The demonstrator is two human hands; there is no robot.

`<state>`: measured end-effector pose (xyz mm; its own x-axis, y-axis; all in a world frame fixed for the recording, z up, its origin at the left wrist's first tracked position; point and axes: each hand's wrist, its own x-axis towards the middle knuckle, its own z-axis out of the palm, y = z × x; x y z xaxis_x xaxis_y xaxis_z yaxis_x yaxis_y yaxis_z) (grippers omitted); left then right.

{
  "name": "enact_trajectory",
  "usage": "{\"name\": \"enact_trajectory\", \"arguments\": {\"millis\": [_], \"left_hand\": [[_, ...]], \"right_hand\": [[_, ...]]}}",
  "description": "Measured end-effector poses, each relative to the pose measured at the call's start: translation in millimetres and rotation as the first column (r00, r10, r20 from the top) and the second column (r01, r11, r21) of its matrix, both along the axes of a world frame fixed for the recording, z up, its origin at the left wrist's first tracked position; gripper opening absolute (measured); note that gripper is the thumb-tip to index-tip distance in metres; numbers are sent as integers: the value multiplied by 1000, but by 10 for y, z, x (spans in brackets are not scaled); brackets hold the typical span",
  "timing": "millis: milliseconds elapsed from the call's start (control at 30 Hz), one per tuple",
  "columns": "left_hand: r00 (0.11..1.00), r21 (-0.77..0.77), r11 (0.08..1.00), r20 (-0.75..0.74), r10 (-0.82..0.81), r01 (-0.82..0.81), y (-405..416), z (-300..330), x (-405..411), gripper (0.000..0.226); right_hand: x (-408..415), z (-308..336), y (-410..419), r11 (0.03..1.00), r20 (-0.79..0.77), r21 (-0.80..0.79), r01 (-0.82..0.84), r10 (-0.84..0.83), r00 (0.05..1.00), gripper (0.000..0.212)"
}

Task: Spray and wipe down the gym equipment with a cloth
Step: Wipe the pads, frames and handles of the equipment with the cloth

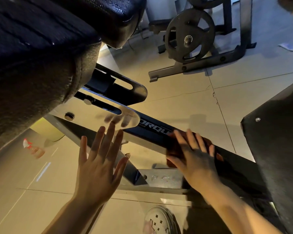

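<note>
A weight bench fills the view, with its black padded seat (41, 48) at the upper left and a dark frame beam (152, 130) running down to the right. My right hand (191, 156) lies flat with straight fingers on a dark red cloth (174, 147), pressing it against the beam. My left hand (100, 161) is spread open, its fingertips touching the shiny metal bracket plate (98, 112) under the seat. A spray bottle (34, 148) with a red and white head lies on the floor at the left, blurred.
A weight plate (189, 36) sits on a dark rack frame at the upper right. Another dark pad (277, 141) stands at the right edge. A round floor drain cover (159, 220) lies below, on beige floor tiles (176, 85).
</note>
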<state>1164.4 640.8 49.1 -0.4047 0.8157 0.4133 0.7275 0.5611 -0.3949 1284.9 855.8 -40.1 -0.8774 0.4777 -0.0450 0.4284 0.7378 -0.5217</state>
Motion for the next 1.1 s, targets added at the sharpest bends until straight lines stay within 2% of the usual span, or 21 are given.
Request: {"name": "enact_trajectory", "arguments": {"millis": [100, 200, 367, 467, 533, 600, 700, 767, 900, 1033, 1100], "left_hand": [[999, 6, 1000, 43, 29, -29, 35, -4, 32, 71], [996, 32, 999, 78, 40, -42, 86, -57, 64, 75], [995, 64, 997, 96, 39, -45, 125, -96, 78, 73], [996, 82, 996, 91, 19, -27, 88, -66, 73, 66], [996, 102, 995, 94, -9, -1, 61, -40, 68, 63], [994, 108, 994, 103, -33, 22, 41, -16, 65, 62], [992, 86, 996, 117, -42, 32, 16, -28, 64, 62], [990, 55, 997, 127, -52, 45, -4, -58, 74, 63], [987, 24, 996, 136, -86, 83, 8, -80, 130, 62], [971, 47, 993, 210, -112, 104, 85, -26, 215, 57], [964, 38, 995, 245, -104, 98, 119, -5, 279, 56]], "right_hand": [[354, -304, 150, 986, 54, -107, 127, -122, 991, 62], [371, -263, 47, 976, 78, -127, 177, -168, 983, 67], [-304, 431, -346, 1000, -11, 10, 12, -12, 1000, 78], [-665, 840, -549, 994, -99, 28, -104, 106, 989, 77], [-741, 872, -572, 993, -162, 27, -112, 115, 980, 76], [-706, 741, -490, 995, -182, 57, -86, 95, 979, 81], [-504, 417, -292, 993, -109, 112, -32, 44, 993, 85], [-320, 214, -153, 997, -118, 80, -10, 20, 993, 87], [151, -278, 133, 1000, -133, -20, 0, -3, 991, 78], [610, -725, 303, 984, -212, -19, 175, -175, 962, 73], [757, -814, 388, 972, -107, -52, 230, -234, 966, 62]]}}
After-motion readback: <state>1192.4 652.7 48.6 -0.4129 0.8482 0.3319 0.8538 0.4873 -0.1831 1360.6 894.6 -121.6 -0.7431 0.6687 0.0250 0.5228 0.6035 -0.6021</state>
